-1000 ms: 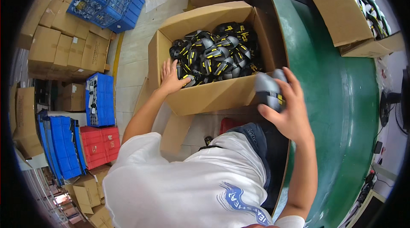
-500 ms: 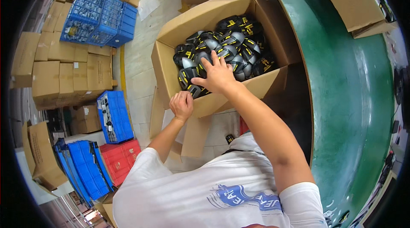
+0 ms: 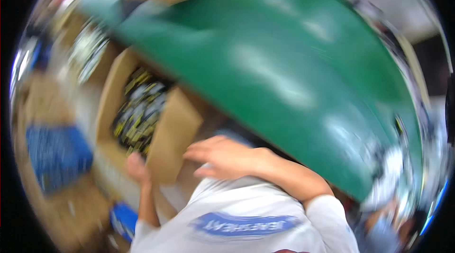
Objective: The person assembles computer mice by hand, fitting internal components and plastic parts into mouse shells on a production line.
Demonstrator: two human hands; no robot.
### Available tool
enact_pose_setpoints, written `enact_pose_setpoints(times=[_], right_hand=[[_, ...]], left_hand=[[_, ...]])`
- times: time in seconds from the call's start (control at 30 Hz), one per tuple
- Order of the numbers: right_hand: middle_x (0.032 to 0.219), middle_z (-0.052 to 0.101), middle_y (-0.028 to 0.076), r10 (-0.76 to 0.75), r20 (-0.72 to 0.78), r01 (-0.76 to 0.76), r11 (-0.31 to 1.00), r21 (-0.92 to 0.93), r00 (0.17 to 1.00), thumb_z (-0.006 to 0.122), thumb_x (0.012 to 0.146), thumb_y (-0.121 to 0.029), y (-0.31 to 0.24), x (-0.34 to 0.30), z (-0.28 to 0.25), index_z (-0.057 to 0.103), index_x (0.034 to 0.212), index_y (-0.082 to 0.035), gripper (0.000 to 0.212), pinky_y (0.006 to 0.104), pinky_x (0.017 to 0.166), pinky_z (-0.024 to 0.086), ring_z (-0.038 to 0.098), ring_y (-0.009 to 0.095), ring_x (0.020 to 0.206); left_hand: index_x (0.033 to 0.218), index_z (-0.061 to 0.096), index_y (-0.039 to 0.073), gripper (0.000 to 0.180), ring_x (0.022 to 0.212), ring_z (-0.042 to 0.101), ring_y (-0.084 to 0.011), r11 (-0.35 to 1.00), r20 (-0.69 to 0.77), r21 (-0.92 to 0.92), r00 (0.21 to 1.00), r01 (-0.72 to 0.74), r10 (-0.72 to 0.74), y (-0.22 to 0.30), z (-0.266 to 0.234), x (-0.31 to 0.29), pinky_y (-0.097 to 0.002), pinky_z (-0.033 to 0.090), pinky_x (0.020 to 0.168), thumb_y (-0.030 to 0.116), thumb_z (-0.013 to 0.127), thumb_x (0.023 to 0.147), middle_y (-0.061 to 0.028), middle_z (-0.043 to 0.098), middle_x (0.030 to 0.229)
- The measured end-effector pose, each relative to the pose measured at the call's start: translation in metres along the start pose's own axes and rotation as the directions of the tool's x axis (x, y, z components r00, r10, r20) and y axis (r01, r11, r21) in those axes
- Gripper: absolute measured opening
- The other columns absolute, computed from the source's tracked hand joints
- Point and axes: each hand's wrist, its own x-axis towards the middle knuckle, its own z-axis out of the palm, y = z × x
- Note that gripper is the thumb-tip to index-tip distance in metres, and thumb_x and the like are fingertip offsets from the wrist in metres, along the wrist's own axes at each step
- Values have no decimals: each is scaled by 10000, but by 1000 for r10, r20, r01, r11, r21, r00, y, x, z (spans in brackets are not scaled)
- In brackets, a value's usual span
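Observation:
Motion smears much of the view. A deep cardboard box (image 3: 177, 127) stands at the left, holding many rounded black and grey pieces (image 3: 140, 106) with yellow marks; their kind cannot be made out. At the box's near left edge is my left hand (image 3: 138, 167), its fingers too blurred to read. In front of my white shirt, just right of the box's near flap, my right hand (image 3: 222, 157) reaches leftward with nothing in it. Its fingers are stretched out and the thumb is apart.
A long green table (image 3: 265, 63) curves from upper left to lower right. Blue crates (image 3: 59, 151) stand at the left, and another box with whitish pieces (image 3: 89, 47) is farther back. At the lower right, another person (image 3: 384, 227) shows, blurred.
The view has swung toward the right, so the box now lies farther left and the table fills the middle. My right hand has left the pieces and come back near my body.

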Motion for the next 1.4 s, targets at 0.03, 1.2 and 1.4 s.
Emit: enact_pose_setpoints(times=[0.03,1.2,1.4], right_hand=[[1621,645,213,49,-10,-48,997,55,999,743,1093,-363,-3,-27,-13,625,1589,-26,611,532,1268,462,594,401,1517],[1527,742,150,-123,-820,-766,-304,567,-559,697,970,-215,-27,-887,37,704,1542,-198,572,532,1250,450,680,408,1377],[1696,613,168,404,-393,-557,-690,461,-826,748,818,-571,-3,-928,-15,436,1730,-567,963,482,1367,287,462,394,1631]], left_hand=[[1249,753,-44,355,1091,706,-255,997,-53,55,997,-61,64,62,16,27,-433,572,1019,218,514,1226,-141,768,1180],[1262,760,0,184,1062,695,-103,505,455,-822,-230,264,860,826,398,-216,-287,557,973,128,690,1150,-39,768,1125],[1212,774,4,157,966,701,-119,481,466,-858,-122,178,877,815,395,-201,-301,575,888,116,710,1122,-36,764,1081]])
